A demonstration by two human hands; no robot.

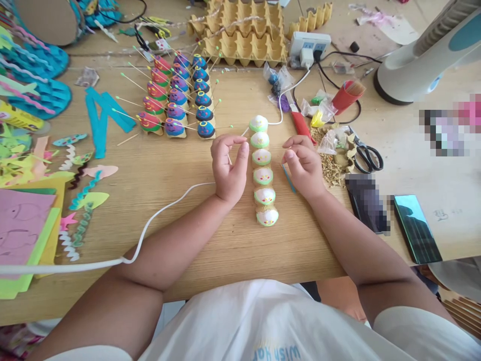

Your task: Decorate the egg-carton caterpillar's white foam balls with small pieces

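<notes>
Six white-topped cups (263, 175) with green rims stand in one column at the centre of the frame, on the wooden table (210, 240). Two hands flank them: the left hand (229, 168) just left of the column's upper half, the right hand (307, 168) a little way to its right. The grip of each is narrow, thumb and forefinger tips close together; whether either pinches anything I cannot tell. One thin blue strip (289, 178) shows just below the right hand's fingertips; contact is unclear.

Upper left of centre are three columns of painted cups: six purple (178, 96), six blue (203, 99) and at least five red (153, 105), with thin green-tipped sticks jutting from them. Behind, at the top, lie one large egg tray (244, 32) and one smaller tray piece (311, 20).

One white power strip (309, 42) with two plugs sits at the upper right of centre. One white cable (165, 206) runs from the left edge past the left hand. Right of the right hand is one pair of black-handled scissors (368, 156); farther down lies one phone (417, 228) with a greenish screen.
</notes>
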